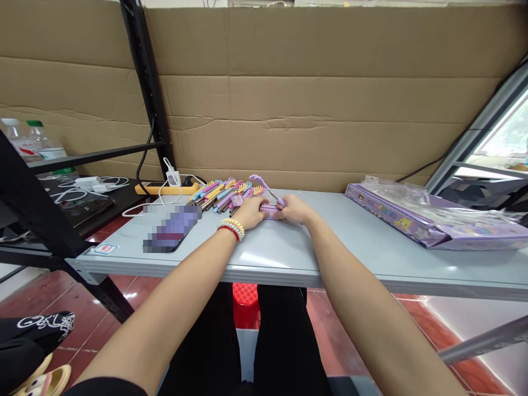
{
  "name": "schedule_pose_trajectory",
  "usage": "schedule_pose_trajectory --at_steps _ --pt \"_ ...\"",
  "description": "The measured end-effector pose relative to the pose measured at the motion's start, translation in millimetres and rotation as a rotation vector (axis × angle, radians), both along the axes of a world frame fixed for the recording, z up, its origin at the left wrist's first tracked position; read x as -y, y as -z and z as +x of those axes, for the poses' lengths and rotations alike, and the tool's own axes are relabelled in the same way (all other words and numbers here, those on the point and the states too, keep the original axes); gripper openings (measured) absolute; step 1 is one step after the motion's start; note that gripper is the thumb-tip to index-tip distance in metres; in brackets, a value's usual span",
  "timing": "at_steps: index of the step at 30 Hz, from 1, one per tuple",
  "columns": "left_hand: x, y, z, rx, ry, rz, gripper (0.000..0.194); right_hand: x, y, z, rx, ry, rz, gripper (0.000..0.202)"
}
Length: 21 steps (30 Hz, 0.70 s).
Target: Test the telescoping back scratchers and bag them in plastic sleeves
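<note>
Purple stick with a grey metal middle slanted up and to the left from your right hand, whose thumb and forefinger closed on its lower end; its curved head pointed toward the desk's far edge. A small purple patterned piece lay just below the stick, between your two hands. Your left hand touched the left end of this piece, its fingers drawn close together; whether they pinched it or merely rested on it, you could not tell from this view. Both hands worked nearer the far edge of the desk than the near one. Beside your left hand, a pile of coloured sticks lay along the far edge.

Writing was scarce. A sticker at the desk's near left corner bore red characters inside a blue border, too small for you to read with certainty. White looping lettering on a black garment, beyond that corner, was likewise unreadable. On the desk's right side, a purple box showed a yellow-haired cartoon figure and indistinct print. The screen of the phone, near the left edge, was pixelated.
</note>
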<state>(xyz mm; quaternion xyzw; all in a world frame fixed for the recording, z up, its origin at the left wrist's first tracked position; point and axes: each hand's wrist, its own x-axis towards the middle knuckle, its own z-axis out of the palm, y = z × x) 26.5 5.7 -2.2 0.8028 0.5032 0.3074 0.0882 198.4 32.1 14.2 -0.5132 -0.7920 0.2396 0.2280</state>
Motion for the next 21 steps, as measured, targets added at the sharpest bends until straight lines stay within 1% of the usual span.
schedule_pose_trajectory --at_steps 2,6,8,14,18,21 --pt "0.1 -0.1 0.0 0.012 -0.014 -0.017 0.036 0.2 -0.1 0.1 -0.012 0.006 -0.001 0.026" --pt "-0.1 1.7 0.0 -0.030 0.008 -0.003 0.024 1.1 0.1 -1.8 0.037 0.018 -0.004 0.025" --pt "-0.1 3.2 0.0 -0.038 -0.001 0.005 0.022 1.3 0.3 -2.8 0.062 0.031 0.001 0.026" --pt "-2.0 6.0 -1.1 -0.048 0.001 0.012 0.025 -1.0 2.0 -1.0 0.018 0.013 -0.005 0.029" --pt "-2.3 6.7 -0.9 -0.036 -0.020 -0.017 0.026 -2.4 2.7 0.2 0.028 0.026 0.069 0.030" --pt "-1.4 6.9 0.7 -0.011 -0.074 -0.024 0.029 -1.8 2.2 -0.4 0.028 0.047 0.106 0.028"
